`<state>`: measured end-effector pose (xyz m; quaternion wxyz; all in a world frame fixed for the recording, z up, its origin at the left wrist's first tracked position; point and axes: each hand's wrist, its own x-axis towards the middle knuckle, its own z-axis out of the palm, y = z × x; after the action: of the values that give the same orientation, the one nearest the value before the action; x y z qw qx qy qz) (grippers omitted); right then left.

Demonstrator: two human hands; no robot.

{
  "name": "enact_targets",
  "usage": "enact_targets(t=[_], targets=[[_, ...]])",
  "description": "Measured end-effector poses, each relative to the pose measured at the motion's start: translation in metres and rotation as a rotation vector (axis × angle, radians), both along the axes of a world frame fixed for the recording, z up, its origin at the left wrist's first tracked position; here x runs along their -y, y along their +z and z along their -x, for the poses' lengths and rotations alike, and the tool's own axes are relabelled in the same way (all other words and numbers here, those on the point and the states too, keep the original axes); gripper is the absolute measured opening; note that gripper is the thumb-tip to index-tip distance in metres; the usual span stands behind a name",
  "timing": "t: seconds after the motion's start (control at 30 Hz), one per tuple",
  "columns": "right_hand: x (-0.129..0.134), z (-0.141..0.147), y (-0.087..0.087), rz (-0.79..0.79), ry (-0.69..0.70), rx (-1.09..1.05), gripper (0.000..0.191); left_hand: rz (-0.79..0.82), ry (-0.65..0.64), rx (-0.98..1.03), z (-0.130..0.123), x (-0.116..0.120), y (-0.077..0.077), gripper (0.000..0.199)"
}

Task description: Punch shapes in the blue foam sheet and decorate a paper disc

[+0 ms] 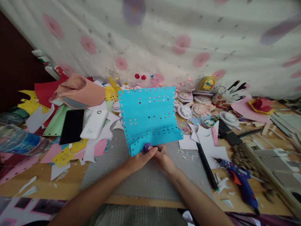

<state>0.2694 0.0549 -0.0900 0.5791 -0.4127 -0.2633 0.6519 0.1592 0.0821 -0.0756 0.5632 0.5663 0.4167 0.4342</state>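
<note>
A bright blue sheet of paper (150, 106), punched with many small holes along its edges and in rows, stands tilted up above the cutting mat. Its lower part is folded over toward me. At its bottom edge is a small purple craft punch (147, 147). My left hand (141, 159) is closed round the punch, thumb on the near side. Right beside it, my right hand (164, 158) has its fingers pinched at the paper's lower edge, close to the punch. The fingertips behind the paper are hidden.
A grey cutting mat (113, 175) lies under my hands. Left are a phone (72, 126), a white power bank (94, 124), a cap (80, 91) and a water bottle (23, 141). Right are a black marker (207, 166), a blue glue gun (242, 182) and small paper hats (185, 111).
</note>
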Motion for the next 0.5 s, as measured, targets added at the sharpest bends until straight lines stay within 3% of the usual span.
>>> enact_targets(t=[0.13, 0.3, 0.4, 0.5], targets=[[-0.002, 0.000, 0.000, 0.010, 0.010, 0.040, 0.026, 0.038, 0.029, 0.019, 0.000, -0.001, -0.004, 0.029], [-0.006, -0.005, 0.006, -0.086, 0.149, 0.032, 0.033, 0.142, 0.170, 0.041, 0.006, -0.006, -0.004, 0.023], [-0.006, -0.010, 0.012, -0.132, 0.243, -0.010, 0.041, 0.149, 0.250, 0.082, 0.008, -0.010, -0.006, 0.030], [-0.005, -0.015, 0.016, -0.144, 0.309, 0.031, 0.032, 0.114, 0.317, 0.180, 0.009, -0.012, -0.013, 0.041]])
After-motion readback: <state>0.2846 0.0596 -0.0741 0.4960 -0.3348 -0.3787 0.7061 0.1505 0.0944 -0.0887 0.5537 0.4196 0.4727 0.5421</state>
